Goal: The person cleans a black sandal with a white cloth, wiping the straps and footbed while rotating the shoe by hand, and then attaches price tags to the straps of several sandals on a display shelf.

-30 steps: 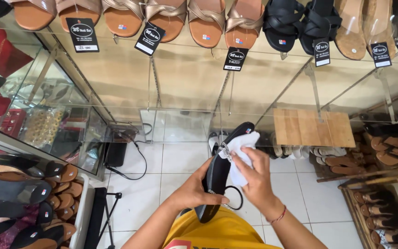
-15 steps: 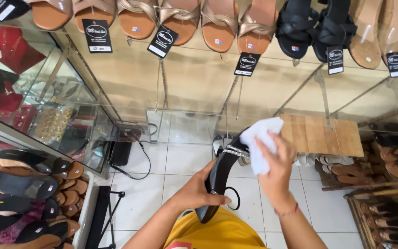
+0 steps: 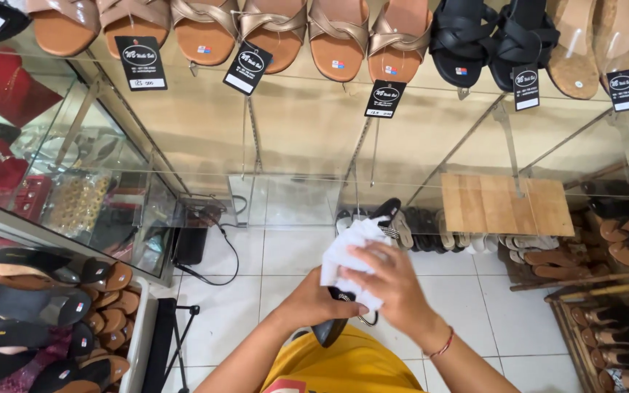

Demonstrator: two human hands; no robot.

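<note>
The sandal (image 3: 333,327) in hand is black, with a thin silvery trim near its toe, and the cloth (image 3: 351,255) over it is plain white. A red cord bracelet (image 3: 442,346) circles the right wrist; the shirt (image 3: 351,364) is yellow. Along the glass shelf's (image 3: 293,116) far edge stand tan sandals (image 3: 340,36) with bronze crossed straps, then black woven ones (image 3: 493,36), and black price tags (image 3: 140,62). The floor tiles (image 3: 285,255) are white.

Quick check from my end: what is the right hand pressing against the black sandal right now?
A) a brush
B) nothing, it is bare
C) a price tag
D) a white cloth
D: the right hand has a crumpled white cloth spread over the black sandal, which the left hand grips from below.
</note>
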